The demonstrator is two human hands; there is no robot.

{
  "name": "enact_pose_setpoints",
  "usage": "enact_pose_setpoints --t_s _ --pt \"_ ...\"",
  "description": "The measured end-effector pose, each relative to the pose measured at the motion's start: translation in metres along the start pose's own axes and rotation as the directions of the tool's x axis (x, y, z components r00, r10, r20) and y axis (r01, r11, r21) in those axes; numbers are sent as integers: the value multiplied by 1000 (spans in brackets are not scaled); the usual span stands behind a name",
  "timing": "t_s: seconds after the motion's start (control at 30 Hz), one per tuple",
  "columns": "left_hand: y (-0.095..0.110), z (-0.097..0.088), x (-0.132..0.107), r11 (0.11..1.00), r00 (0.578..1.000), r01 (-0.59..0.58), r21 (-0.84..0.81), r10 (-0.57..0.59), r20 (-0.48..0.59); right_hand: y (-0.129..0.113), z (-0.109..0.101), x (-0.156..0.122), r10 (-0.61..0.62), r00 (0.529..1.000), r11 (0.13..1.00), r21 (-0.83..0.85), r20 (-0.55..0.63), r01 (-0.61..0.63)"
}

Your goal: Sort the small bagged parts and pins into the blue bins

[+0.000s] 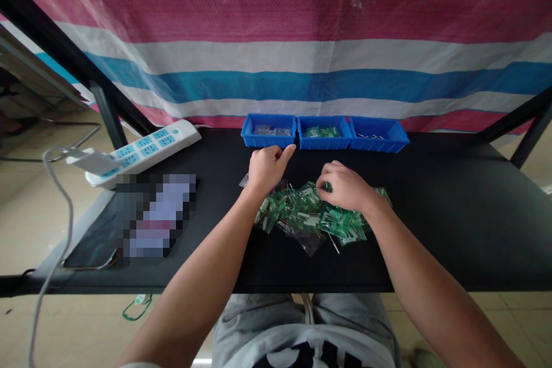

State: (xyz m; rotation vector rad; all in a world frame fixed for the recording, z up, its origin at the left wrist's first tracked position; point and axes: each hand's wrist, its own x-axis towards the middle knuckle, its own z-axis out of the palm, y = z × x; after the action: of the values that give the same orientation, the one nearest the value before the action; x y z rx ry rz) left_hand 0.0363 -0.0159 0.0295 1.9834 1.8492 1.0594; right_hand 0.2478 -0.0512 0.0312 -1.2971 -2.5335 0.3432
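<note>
A loose heap of small green plastic packets [308, 218] lies on the black table, with thin metal and pale pieces inside them. Over the heap's right side, my right hand [345, 187] is closed, its thumb and fingers pinched on a green packet [328, 187] that shows between them. My left hand [269, 169] is held at the upper left of the heap, just in front of the blue bins. Its fingers are curled and the thumb points forward; whatever they hold, if anything, is hidden. Some clear packets [306, 238] and a thin metal pin [334, 244] stick out at the heap's near side.
Three blue bins stand along the back: the left bin [268, 141] has clear packets, the middle bin [325, 144] green ones, the right bin [379, 145] a few thin pins. A white power strip [144, 149] and a blurred phone [159, 215] lie left. Striped sheeting [276, 57] hangs behind.
</note>
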Motion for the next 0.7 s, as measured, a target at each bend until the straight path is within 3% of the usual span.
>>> enact_pose_setpoints --t_s 0.17,0.3,0.37,0.5,0.7 --pt "1 2 -1 999 999 -46 -9 46 12 2 1 1 -18 1000 999 30 -24 19" --pt "2 3 -2 991 996 -94 -95 95 -1 -3 0 2 19 984 960 279 -174 31" --pt "3 3 -3 979 991 -133 -153 133 -10 -5 0 2 101 975 888 460 -200 2" --pt "6 4 -5 947 979 -191 -258 202 16 -3 4 4 260 945 664 747 -198 -25" --pt "10 6 -10 927 966 -175 -331 226 123 8 6 8 419 883 433 901 -210 9"
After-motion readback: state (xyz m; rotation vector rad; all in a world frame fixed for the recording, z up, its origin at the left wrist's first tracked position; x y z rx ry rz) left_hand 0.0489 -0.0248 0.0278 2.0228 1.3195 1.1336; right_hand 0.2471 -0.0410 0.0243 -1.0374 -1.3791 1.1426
